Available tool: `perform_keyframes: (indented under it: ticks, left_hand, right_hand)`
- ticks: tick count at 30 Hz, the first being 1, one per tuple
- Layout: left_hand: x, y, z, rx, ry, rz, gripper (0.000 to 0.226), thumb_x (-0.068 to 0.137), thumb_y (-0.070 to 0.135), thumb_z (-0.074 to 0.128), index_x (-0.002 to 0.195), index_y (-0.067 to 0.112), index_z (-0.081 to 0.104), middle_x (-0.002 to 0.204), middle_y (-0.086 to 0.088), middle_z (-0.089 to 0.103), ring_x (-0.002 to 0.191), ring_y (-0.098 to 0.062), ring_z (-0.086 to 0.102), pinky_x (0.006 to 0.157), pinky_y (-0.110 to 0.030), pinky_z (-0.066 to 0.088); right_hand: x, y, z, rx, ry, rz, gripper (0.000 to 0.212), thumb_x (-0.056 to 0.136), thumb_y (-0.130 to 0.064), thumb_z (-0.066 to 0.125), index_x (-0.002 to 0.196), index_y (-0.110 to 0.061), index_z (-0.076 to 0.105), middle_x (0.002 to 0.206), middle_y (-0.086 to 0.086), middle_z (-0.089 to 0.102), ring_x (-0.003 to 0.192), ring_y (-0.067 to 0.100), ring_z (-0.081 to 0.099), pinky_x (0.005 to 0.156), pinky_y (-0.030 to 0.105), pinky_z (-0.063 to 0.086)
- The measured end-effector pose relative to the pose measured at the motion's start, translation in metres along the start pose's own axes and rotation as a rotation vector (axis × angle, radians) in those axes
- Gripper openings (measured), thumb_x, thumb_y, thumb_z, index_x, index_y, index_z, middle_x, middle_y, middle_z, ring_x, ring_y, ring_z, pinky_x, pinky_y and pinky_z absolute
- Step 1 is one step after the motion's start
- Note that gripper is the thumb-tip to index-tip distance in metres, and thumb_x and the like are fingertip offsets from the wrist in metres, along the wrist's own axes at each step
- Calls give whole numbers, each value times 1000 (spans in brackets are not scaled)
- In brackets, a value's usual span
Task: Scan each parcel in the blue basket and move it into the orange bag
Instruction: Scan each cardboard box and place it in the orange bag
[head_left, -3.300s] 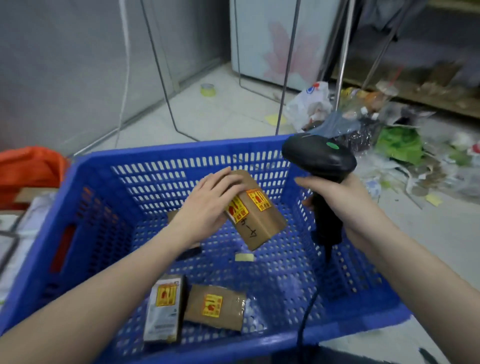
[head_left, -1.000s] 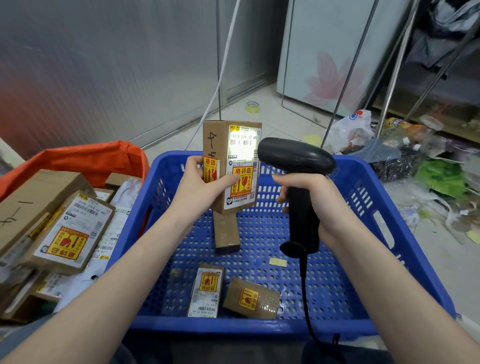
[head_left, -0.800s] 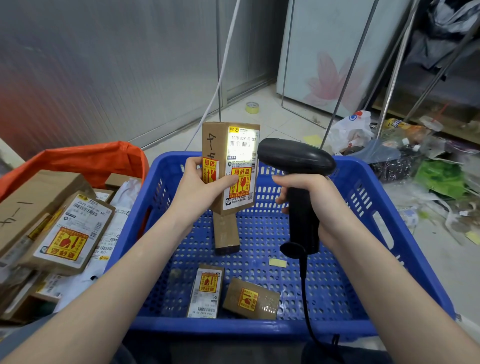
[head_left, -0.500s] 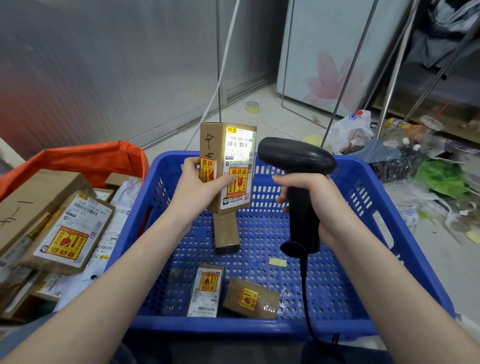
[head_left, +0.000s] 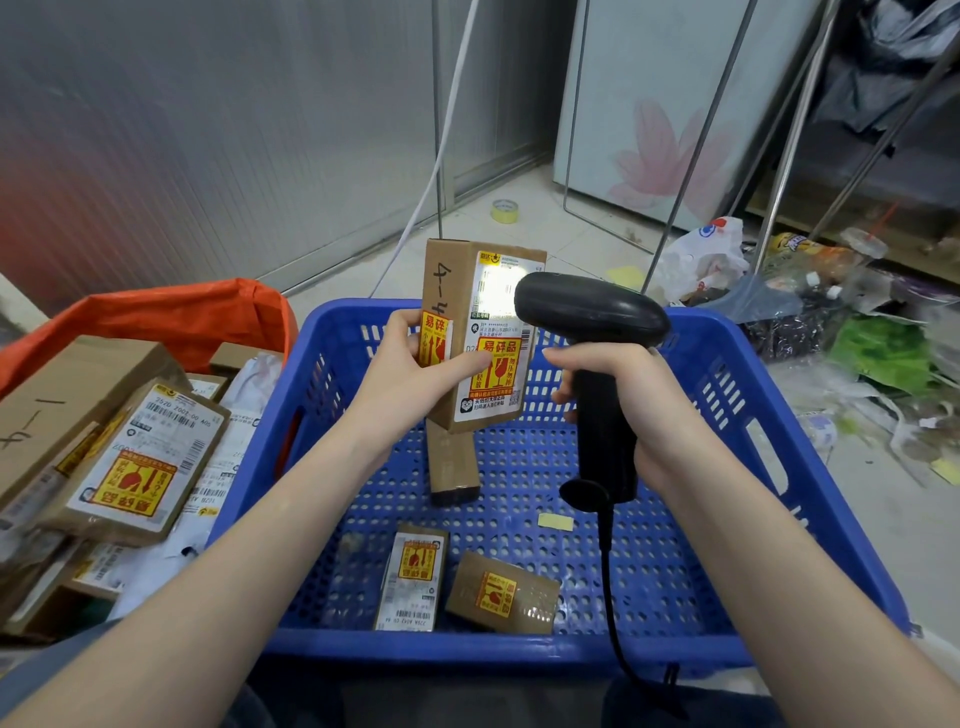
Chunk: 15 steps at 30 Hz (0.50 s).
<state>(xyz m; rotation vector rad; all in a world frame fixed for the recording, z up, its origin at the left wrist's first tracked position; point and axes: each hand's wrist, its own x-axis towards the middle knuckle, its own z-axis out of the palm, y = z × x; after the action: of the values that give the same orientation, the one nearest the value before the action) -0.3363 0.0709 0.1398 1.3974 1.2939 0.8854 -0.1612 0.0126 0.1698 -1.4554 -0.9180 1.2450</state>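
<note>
At the far left, the orange bag (head_left: 171, 317) is being cut off by the picture's edge, and its mouth is being crowded by stacked boxes (head_left: 130, 462) whose lower layers are being hidden by the ones on top. Just beside it, the blue basket (head_left: 779, 467) is being seen from above; its near rim is being crossed by both forearms.

The left hand (head_left: 410, 379) is being wrapped round an upright parcel (head_left: 467, 291) held above the basket's far side, thumb on the labelled face and fingers on the side marked with handwriting. The barcode area of the label is being washed out by a bright glare, so its print is hard to make out. Below the parcel, a brown box (head_left: 452, 462) is standing on the basket floor, its top being hidden by the held parcel. Near the front rim, two small parcels (head_left: 415, 577) (head_left: 504, 592) are lying flat just beside each other, with bare perforated floor being left open to their right.

The right hand (head_left: 623, 395) is being clenched round the handle of a black scanner (head_left: 587, 312), whose head is overlapping the parcel's right edge. Its cable (head_left: 613, 597) is being trailed down over the front rim. At the far right, blurred litter (head_left: 857, 332) is being spread over the floor.
</note>
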Motion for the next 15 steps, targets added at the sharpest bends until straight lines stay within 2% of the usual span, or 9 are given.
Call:
perform_keyframes:
  ticks: [8, 12, 15]
  left_hand:
    - [7, -5, -4, 10, 59, -10, 61, 81, 28, 74, 128, 26, 35, 120, 5, 64, 100, -8, 65, 69, -14, 48]
    - [13, -10, -9, 5, 100, -14, 62, 81, 27, 75, 129, 25, 35, 123, 3, 62, 104, -12, 64, 75, -19, 51]
    - [14, -11, -10, -12, 122, -11, 58, 80, 25, 75, 124, 27, 36, 116, 7, 62, 101, -9, 64, 79, -22, 52]
  right_hand:
    - [-1, -1, 0, -1, 3, 1, 16, 79, -19, 68, 69, -9, 60, 62, 0, 57, 72, 18, 58, 74, 36, 47]
    - [-2, -1, -1, 11, -3, 11, 13, 78, -18, 68, 74, -8, 61, 64, 1, 57, 74, 19, 57, 72, 34, 47]
    - [-3, -2, -2, -7, -5, 4, 16, 77, -19, 68, 69, -9, 60, 63, 3, 57, 74, 20, 56, 73, 36, 46]
